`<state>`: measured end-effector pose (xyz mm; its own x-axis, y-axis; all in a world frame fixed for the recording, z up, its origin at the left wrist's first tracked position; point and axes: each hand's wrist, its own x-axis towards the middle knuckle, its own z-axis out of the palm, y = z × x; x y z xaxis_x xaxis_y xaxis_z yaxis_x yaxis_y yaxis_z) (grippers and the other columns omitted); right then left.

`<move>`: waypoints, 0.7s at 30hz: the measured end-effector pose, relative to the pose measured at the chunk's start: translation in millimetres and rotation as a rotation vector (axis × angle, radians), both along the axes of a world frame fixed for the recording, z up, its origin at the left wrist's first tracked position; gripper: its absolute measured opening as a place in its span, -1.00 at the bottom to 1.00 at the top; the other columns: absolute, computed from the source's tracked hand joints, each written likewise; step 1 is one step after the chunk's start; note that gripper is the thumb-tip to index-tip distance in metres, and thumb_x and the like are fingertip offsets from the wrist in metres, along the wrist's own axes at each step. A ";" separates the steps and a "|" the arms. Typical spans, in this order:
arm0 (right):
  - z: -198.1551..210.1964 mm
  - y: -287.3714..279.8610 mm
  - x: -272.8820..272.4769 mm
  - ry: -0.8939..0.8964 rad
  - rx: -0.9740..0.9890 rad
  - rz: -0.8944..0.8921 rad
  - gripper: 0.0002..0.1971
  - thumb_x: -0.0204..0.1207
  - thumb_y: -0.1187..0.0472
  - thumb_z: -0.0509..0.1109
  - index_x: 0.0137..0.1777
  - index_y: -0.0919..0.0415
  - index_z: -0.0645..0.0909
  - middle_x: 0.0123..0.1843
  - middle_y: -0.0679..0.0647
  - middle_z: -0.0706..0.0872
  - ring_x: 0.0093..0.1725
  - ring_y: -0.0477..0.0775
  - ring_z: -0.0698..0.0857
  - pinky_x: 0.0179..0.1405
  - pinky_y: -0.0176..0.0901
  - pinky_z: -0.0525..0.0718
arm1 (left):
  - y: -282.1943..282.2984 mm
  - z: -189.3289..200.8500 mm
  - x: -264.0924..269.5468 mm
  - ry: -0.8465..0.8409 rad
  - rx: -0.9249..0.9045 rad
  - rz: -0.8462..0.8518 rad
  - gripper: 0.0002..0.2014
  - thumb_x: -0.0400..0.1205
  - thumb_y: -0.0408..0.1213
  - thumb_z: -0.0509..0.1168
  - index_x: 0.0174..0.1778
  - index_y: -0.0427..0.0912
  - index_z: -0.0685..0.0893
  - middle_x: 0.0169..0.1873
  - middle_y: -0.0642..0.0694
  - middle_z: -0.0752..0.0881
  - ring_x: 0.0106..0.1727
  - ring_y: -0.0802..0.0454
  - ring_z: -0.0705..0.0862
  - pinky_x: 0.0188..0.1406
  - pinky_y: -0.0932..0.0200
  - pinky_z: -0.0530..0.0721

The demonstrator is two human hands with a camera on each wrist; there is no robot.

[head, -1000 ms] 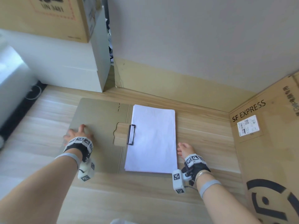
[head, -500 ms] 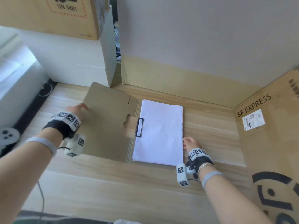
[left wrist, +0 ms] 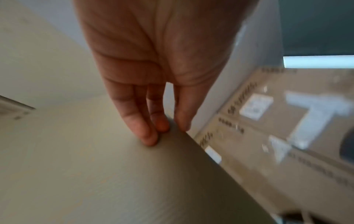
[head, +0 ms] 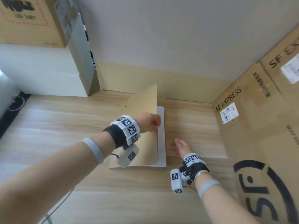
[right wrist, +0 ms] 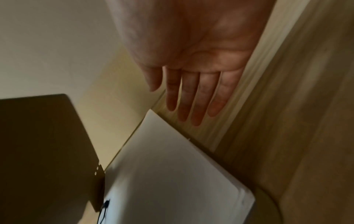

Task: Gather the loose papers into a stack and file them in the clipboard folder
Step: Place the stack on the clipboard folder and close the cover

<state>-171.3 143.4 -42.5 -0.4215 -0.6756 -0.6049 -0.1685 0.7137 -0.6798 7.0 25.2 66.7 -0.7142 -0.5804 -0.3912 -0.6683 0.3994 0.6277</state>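
Observation:
The tan clipboard folder cover (head: 145, 109) stands lifted, nearly over the white paper stack (head: 161, 139), of which only a narrow strip shows in the head view. My left hand (head: 155, 125) pinches the cover's free edge; in the left wrist view the fingers (left wrist: 153, 136) and thumb grip the cover (left wrist: 114, 174). My right hand (head: 177, 147) lies flat and open on the floor just right of the stack, apart from it. The right wrist view shows the straight fingers (right wrist: 191, 103), the papers (right wrist: 172, 174), the raised cover (right wrist: 38, 144) and the black clip (right wrist: 104, 207).
A large SF EXPRESS cardboard box (head: 258, 126) stands close on the right. At the back left is a white box (head: 40, 75) with a brown carton (head: 29, 21) on top. The wall's skirting (head: 178, 78) runs right behind the folder. The wooden floor (head: 64, 126) lies to the left.
My left hand has swung the folder cover up from lying flat on the left and over toward the papers. The right hand has drawn back slightly from the stack's edge.

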 end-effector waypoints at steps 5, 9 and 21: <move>-7.5 9.1 -11.3 -0.107 -0.023 0.007 -0.54 0.63 -0.07 0.17 0.32 0.28 0.56 0.14 0.04 0.67 0.09 0.06 0.65 -0.09 -0.52 0.66 | 23.3 -57.3 -65.3 -0.294 -0.090 -0.131 -0.64 0.65 -0.30 0.11 0.36 -0.06 0.55 0.27 -0.24 0.50 0.30 -0.26 0.53 0.25 -0.01 0.54; -23.4 8.9 -7.0 -0.122 0.010 0.058 -0.66 0.65 0.22 0.22 0.39 0.26 0.50 0.11 0.12 0.70 -0.14 -0.06 0.70 0.02 -0.18 0.65 | 29.9 -96.5 -69.7 -0.431 -0.147 -0.207 -0.64 0.61 -0.19 0.16 0.34 -0.08 0.51 0.27 -0.19 0.45 0.32 -0.26 0.48 0.29 -0.13 0.56; -64.6 -7.4 -12.5 0.016 0.054 0.096 -0.77 0.53 0.10 0.29 -0.22 -0.27 0.70 -0.24 -0.07 0.79 -0.01 0.08 0.79 0.22 0.11 0.69 | 5.6 -138.7 21.7 -0.393 -0.052 0.636 -0.51 0.59 -0.24 0.12 0.43 0.27 0.37 0.49 -0.14 0.24 0.48 -0.25 0.26 0.46 -0.15 0.34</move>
